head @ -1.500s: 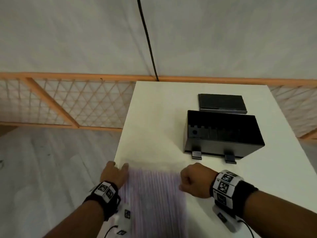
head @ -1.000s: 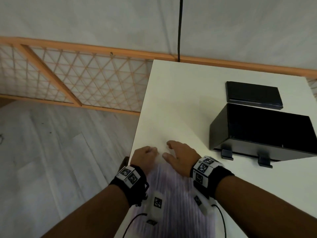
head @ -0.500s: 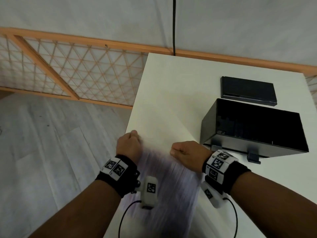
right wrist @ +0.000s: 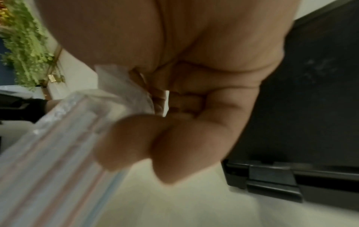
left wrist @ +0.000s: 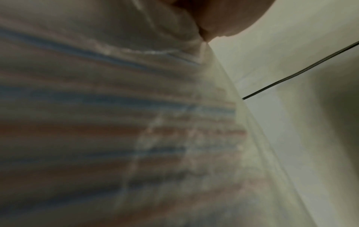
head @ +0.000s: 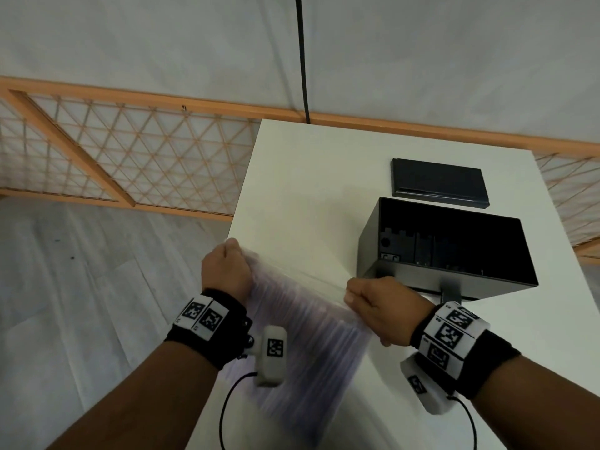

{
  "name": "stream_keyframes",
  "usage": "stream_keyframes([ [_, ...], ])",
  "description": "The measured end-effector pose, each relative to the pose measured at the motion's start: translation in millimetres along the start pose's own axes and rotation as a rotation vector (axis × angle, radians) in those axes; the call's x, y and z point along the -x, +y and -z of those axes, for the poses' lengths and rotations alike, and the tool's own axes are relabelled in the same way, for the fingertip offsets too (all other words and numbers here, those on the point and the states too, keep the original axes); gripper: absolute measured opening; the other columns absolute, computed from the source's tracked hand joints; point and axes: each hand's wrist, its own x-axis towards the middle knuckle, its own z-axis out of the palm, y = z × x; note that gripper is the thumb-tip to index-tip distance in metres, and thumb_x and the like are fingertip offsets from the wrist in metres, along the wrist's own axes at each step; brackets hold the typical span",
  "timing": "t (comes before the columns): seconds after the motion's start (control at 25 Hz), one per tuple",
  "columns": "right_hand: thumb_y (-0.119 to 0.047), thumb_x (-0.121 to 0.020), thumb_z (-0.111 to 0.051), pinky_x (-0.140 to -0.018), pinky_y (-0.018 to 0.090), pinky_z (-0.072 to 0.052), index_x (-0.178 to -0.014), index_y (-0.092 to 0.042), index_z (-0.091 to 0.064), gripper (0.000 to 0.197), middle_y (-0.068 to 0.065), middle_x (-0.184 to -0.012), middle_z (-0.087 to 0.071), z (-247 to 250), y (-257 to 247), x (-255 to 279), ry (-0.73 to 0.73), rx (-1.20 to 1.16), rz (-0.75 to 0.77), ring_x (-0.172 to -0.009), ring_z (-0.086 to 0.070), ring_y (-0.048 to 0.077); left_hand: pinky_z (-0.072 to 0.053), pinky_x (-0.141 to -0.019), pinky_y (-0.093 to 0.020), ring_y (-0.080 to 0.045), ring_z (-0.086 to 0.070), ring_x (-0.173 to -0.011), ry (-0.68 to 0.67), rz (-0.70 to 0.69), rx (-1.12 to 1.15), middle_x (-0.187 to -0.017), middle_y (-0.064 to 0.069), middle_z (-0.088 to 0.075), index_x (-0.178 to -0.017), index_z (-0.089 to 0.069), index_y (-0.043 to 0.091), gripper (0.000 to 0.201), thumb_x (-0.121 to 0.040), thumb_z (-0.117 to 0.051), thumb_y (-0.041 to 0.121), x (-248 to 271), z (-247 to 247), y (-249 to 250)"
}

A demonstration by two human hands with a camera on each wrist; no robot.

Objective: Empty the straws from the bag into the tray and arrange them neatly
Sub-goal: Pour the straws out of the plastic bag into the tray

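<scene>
Two hands had lifted the bag [head: 302, 336] off the table's [head: 311, 177] near-left corner, beside the black tray [head: 454, 254], where it lay a second earlier. The left hand [head: 225, 271] and right hand [head: 380, 306] each pinched a top corner, so the straws [left wrist: 116, 138], still inside, seemed ready for tipping.

bag [head: 302, 323]: clear plastic, it looks pale lilac in the head view
straws [left wrist: 116, 138]: thin stripes of blue, red-brown and white
tray [head: 454, 251]: black box, dark inside
lid [head: 438, 183]: flat and black
table [head: 311, 177]: plain white
wristbands [head: 207, 323]: black, with white tags that carry black square codes
fence [head: 130, 157]: orange wood frame, net of pale triangles
floor [head: 81, 287]: light grey planks
wall [head: 162, 43]: plain pale grey
cable [head: 302, 60]: black
plant [right wrist: 25, 46]: bright green leaves
</scene>
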Motion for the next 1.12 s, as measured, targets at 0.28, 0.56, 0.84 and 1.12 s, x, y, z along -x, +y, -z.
stream_keyframes([
  [0.28,-0.047,-0.102,-0.034,-0.051,0.045,-0.057,-0.085,-0.005,-0.054,0.050,0.020,-0.067,-0.065,24.4,-28.4,6.1,0.163,-0.650,-0.218,-0.049,-0.066,0.032,-0.043,-0.061,-0.018,-0.018,-0.051,-0.066,0.016,0.002,0.410,-0.077,-0.012,-0.061,-0.085,-0.055,-0.009,0.047,-0.105,-0.037,0.029,33.9,11.3,41.9],
  [0.56,-0.051,-0.100,-0.039,-0.047,0.039,-0.056,-0.128,-0.015,-0.055,0.048,0.015,-0.124,-0.062,38.8,-44.8,-11.4,0.313,-0.967,-0.210,-0.075,-0.074,0.032,-0.048,-0.067,-0.030,-0.015,-0.060,-0.079,0.011,0.141,0.644,-0.082,-0.002,-0.064,-0.081,-0.064,0.008,0.038,-0.103,-0.047,0.035,45.7,23.3,38.0],
  [0.84,-0.046,-0.101,-0.042,-0.073,0.049,-0.058,-0.085,-0.030,-0.071,0.036,0.008,-0.103,-0.074,40.7,-68.4,-24.1,0.173,-0.954,-0.069,-0.095,-0.071,0.033,-0.058,-0.075,-0.049,-0.039,-0.064,-0.113,-0.482,0.669,1.122,-0.126,-0.017,-0.068,-0.133,-0.061,0.017,0.051,-0.102,-0.039,0.052,55.1,-3.0,16.1],
  [1.12,-0.030,-0.096,-0.055,-0.071,0.042,-0.057,-0.088,-0.005,-0.074,0.032,0.025,-0.090,-0.071,63.3,-77.3,-17.4,0.219,-1.032,0.110,-0.076,-0.068,0.036,-0.035,-0.115,-0.052,-0.038,-0.036,-0.144,-0.736,0.433,1.425,-0.158,-0.022,-0.033,-0.154,-0.030,0.007,0.069,-0.105,-0.028,0.055,56.0,-22.1,20.7],
])
